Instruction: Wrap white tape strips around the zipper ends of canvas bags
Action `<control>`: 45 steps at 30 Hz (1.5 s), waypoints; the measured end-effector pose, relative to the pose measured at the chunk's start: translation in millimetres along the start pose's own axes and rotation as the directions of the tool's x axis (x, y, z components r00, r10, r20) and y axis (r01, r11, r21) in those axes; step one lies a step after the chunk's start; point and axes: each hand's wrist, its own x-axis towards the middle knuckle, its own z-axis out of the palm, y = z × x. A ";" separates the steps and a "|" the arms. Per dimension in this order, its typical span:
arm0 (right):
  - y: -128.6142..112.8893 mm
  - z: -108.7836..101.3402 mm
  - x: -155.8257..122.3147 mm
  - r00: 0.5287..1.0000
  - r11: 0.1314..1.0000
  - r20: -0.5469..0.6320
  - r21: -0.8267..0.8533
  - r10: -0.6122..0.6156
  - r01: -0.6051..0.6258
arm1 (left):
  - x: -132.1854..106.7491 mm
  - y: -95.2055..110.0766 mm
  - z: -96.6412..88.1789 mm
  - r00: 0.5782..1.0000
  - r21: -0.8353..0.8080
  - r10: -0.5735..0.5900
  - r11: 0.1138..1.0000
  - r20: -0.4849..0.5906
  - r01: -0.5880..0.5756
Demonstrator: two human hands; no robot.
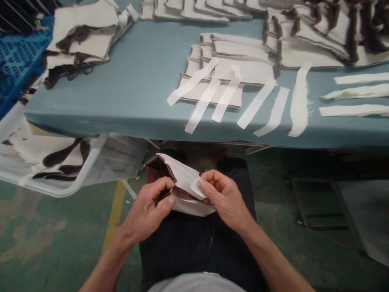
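The cloth piece (179, 173), white with dark red edges, sits over the person's lap, between both hands. The left hand (148, 209) pinches its dark red edge, grip closed on it. The right hand (226, 198) pinches the white side, grip closed on it too. Up past both grips is the blue counter (136, 89). White strips (226, 97) lie there on a stack of cloth (253, 71). Off to the left of the left grip, a clear tray (82, 178) holds more cloth, and a blue crate (18, 61) sits far beyond it.
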 end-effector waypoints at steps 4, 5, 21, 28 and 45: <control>-10.0 -6.1 -4.1 0.995 0.992 -0.043 -0.085 -0.095 0.091 | 3.3 7.0 1.4 0.992 0.027 0.102 0.994 0.080 -0.105; -12.4 -6.2 -6.4 0.993 0.991 -0.053 -0.084 -0.107 0.102 | 3.8 7.8 2.4 0.988 0.038 0.127 0.991 0.091 -0.131; -74.2 6.8 -14.9 0.935 0.890 -0.128 -0.371 -0.331 0.265 | 20.9 31.6 18.5 0.989 -0.328 0.114 0.934 -0.095 -0.139; -76.4 6.1 -15.9 0.944 0.873 -0.104 -0.422 -0.315 0.245 | 25.1 20.1 25.2 0.999 -0.597 0.036 0.802 -0.011 -0.036; -72.7 1.2 -28.4 0.967 0.910 -0.109 -0.378 -0.230 0.173 | 24.9 18.7 22.9 0.999 -0.454 -0.025 0.891 -0.041 0.003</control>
